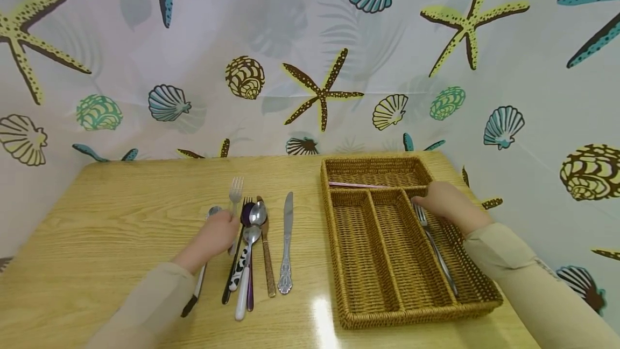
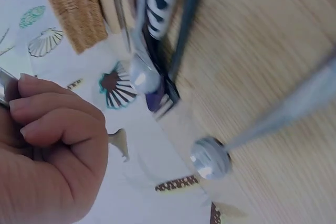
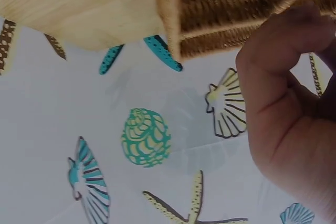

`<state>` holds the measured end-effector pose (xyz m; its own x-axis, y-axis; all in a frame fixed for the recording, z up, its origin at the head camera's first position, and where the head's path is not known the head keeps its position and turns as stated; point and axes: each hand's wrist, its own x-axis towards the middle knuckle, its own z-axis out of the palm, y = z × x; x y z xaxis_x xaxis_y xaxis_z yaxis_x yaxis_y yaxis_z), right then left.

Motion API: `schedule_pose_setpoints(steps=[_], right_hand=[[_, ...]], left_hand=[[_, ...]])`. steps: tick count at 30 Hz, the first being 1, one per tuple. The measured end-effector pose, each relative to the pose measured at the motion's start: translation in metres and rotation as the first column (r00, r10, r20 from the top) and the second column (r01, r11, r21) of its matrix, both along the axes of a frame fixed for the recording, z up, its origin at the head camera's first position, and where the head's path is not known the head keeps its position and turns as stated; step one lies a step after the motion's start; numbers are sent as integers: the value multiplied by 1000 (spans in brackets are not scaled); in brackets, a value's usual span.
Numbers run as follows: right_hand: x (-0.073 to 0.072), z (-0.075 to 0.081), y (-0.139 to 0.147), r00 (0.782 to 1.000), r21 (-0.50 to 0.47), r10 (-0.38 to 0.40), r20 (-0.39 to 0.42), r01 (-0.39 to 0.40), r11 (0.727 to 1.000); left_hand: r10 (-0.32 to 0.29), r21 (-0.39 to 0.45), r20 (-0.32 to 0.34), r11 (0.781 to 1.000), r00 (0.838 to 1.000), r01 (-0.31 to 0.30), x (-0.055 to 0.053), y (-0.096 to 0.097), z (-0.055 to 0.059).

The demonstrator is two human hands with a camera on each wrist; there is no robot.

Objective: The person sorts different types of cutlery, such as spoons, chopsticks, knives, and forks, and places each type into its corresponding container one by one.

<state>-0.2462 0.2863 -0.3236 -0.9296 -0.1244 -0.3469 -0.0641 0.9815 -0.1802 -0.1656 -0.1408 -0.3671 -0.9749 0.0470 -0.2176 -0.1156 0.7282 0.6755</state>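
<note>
My left hand (image 1: 220, 233) grips a silver fork (image 1: 235, 190), tines pointing up, in the head view. Its curled fingers also show in the left wrist view. Just beside it lie a black-handled spoon (image 1: 198, 290), a dark fork (image 1: 232, 273), a cow-patterned spoon (image 1: 239, 268), a white-handled spoon (image 1: 244, 290) and a brown knife (image 1: 268, 263). My right hand (image 1: 443, 202) is at the far end of the wicker tray (image 1: 344, 263), bent over its right compartment. A metal fork (image 1: 438, 255) lies there, tines near the fingertips. I cannot tell whether the fingers hold the tray.
An ornate silver knife (image 1: 286, 246) lies between the pile and the tray. A pinkish utensil (image 1: 358, 185) lies in the tray's back compartment. Patterned cloth (image 1: 290, 31) hangs behind the wooden table (image 1: 135, 203).
</note>
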Motion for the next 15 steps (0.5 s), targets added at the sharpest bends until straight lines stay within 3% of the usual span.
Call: schedule_pose_setpoints(steps=[5, 8, 15], right_hand=[[0, 9, -21, 998, -19, 40, -58, -41, 999], [1, 12, -35, 997, -38, 61, -54, -63, 997], [5, 17, -74, 992, -95, 123, -28, -125, 987]], left_hand=[[29, 144, 27, 989, 999, -33, 2, 23, 7], [5, 231, 40, 973, 999, -14, 3, 38, 10], [-50, 348, 79, 937, 996, 20, 8, 74, 16]])
